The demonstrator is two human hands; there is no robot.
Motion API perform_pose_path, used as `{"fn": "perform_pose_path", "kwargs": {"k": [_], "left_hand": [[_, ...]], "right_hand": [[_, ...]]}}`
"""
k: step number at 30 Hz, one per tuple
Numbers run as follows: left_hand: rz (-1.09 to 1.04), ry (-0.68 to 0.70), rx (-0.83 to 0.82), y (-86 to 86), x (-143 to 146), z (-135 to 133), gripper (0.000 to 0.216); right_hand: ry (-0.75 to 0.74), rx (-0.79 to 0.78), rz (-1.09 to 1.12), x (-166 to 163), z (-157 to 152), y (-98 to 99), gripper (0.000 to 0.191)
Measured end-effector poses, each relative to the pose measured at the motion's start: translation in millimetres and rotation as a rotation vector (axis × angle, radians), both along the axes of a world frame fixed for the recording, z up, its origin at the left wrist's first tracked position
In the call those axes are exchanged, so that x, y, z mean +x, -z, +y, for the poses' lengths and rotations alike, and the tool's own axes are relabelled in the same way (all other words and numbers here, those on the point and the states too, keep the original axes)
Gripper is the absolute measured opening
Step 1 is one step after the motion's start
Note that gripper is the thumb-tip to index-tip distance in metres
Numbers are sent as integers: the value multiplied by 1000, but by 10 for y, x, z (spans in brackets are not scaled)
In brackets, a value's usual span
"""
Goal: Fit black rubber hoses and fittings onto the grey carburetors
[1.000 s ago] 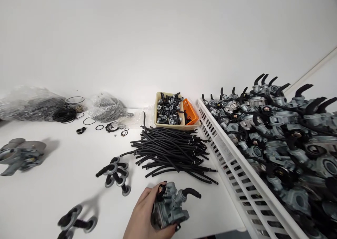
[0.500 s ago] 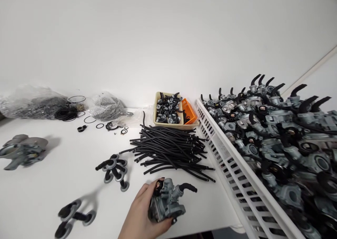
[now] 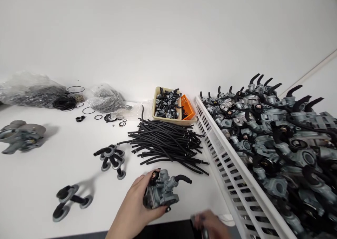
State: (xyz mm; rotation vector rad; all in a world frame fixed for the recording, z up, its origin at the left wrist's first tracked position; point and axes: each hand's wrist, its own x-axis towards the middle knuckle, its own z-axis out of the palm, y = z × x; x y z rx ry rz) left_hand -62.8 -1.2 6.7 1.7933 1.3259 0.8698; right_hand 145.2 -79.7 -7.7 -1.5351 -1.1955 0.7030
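My left hand [image 3: 135, 200] grips a grey metal carburetor [image 3: 161, 191] above the table's front part. A short black rubber elbow hose [image 3: 183, 178] sticks out from its right side. At the bottom edge my right hand [image 3: 212, 223] is smeared by motion, its fingers curled round a greyish object too blurred to name. Beyond the carburetor lies a pile of thin black rubber hoses [image 3: 168, 144]. To the left stand a cluster of caps with black hose stubs [image 3: 112, 158] and a smaller group of similar caps [image 3: 70, 198].
A white slatted crate [image 3: 229, 161] full of carburetors [image 3: 273, 154] fills the right side. Behind the hoses sit a cream tray [image 3: 168, 120] of small capped parts and an orange basket [image 3: 191, 109]. Plastic bags [image 3: 104, 98], black rings [image 3: 98, 117] and another carburetor [image 3: 22, 137] are on the left.
My right hand has come into view at the bottom with something in its fingers. My left hand still holds the carburetor; the whole view has shifted slightly.
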Motion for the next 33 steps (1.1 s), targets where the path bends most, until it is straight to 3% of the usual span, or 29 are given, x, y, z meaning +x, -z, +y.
{"fn": "perform_pose_path", "kwargs": {"k": [3,5,8,14,18,25,33], "left_hand": [[5,-46,29,-3,27,-25,75],[21,-41,30,-25,44,-29,76],[86,-34,39,-51,77,-15,74],[250,-16,267,-9,201,11,76],[266,-50,417,33,248,4,78],[219,-77,395,64,259,-6,75],[251,-53,513,8,264,9,76]], "right_hand": [[-48,59,113,-30,366,-100,28],[-228,97,322,-61,597,-153,40],[-405,72,402,-70,776,-159,32],[-253,33,514,3,689,7,28],[-199,9,550,-4,662,10,30],[-199,-19,570,-3,679,-16,30],[-134,-129,622,18,667,40,41]]}}
